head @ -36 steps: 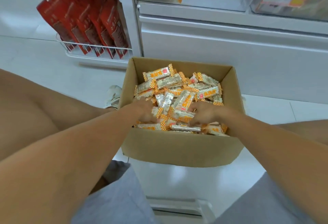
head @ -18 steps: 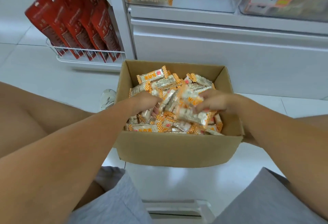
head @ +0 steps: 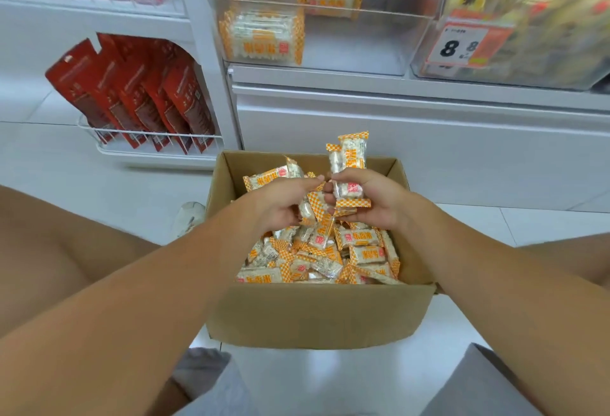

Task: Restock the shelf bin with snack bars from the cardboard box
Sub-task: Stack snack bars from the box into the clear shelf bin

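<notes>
Open cardboard box [head: 317, 313] heaped with orange-checked snack bars [head: 330, 257], clear shelf bin [head: 330, 39] sparsely stocked

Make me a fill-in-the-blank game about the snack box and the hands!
1. The orange-and-white wrapped snack bars fill a brown ____ box.
2. The right hand grips a bundle of bars that stands ____.
3. The price tag on the neighbouring bin shows a big number ____.
4. The clear plastic shelf bin sits ____ the box.

Missing words: cardboard; upright; 8; above
</notes>
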{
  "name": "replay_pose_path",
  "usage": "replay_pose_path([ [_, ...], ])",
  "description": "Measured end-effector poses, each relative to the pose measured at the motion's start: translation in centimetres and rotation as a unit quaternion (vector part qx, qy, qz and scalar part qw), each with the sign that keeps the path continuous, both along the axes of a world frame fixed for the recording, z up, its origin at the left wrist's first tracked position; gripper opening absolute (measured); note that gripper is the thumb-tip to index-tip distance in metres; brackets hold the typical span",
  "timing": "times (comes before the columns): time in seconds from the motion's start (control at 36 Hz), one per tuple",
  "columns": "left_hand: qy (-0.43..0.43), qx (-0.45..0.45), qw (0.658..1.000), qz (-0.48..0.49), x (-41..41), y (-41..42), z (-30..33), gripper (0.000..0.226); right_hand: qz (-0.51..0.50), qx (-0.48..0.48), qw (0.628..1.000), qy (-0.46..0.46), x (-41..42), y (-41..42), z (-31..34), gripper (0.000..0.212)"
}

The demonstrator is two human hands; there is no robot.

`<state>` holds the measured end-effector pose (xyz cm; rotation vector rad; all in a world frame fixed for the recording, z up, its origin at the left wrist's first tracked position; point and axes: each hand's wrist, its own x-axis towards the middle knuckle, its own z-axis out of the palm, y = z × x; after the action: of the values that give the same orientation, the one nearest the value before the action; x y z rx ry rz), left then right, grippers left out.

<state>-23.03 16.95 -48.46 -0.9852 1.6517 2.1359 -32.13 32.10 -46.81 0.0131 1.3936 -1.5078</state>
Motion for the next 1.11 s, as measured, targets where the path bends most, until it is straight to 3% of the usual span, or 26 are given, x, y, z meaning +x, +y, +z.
replay_pose_path([
  [0.14,0.031,0.129,0.991,0.025,0.6,0.4,1.3,0.017,-0.048,-0.050,0.997,-0.022,0.9,-0.3,1.2,0.016],
  [0.25,0.071,0.189,0.979,0.040,1.1,-0.5,2.8,0.030,-0.045,-0.061,0.997,0.021,0.2,-0.7,3.5,0.025],
  [0.44,0.070,0.112,0.991,0.009,-1.2,-1.7,8.7,0.030,-0.004,0.001,0.987,0.160,-2.8,-1.2,10.1,0.021],
  [0.5,0.080,0.076,0.994,-0.014,-2.2,-2.1,11.7,0.027,-0.007,0.001,0.981,0.194,-3.9,-1.4,12.4,0.028],
  [0.58,0.119,0.057,0.991,-0.025,-3.6,-2.7,16.1,0.027,-0.017,-0.030,0.978,0.204,-4.9,-1.8,15.2,0.049],
  [0.75,0.191,0.049,0.980,-0.019,-6.0,-3.3,20.9,0.048,0.059,-0.096,0.963,0.246,-7.2,-3.7,18.5,0.053],
  [0.94,0.237,0.049,0.970,0.030,-9.2,-4.9,20.8,0.035,0.015,0.017,0.902,0.431,-9.9,-7.6,19.8,0.055],
  [1.06,0.274,0.059,0.959,0.040,-11.7,-6.3,20.7,0.053,-0.012,-0.096,0.937,0.336,-12.1,-8.4,21.1,0.037],
  [1.11,0.276,0.056,0.958,0.050,-12.4,-6.9,20.4,0.058,-0.003,-0.119,0.937,0.330,-13.0,-8.5,21.1,0.026],
])
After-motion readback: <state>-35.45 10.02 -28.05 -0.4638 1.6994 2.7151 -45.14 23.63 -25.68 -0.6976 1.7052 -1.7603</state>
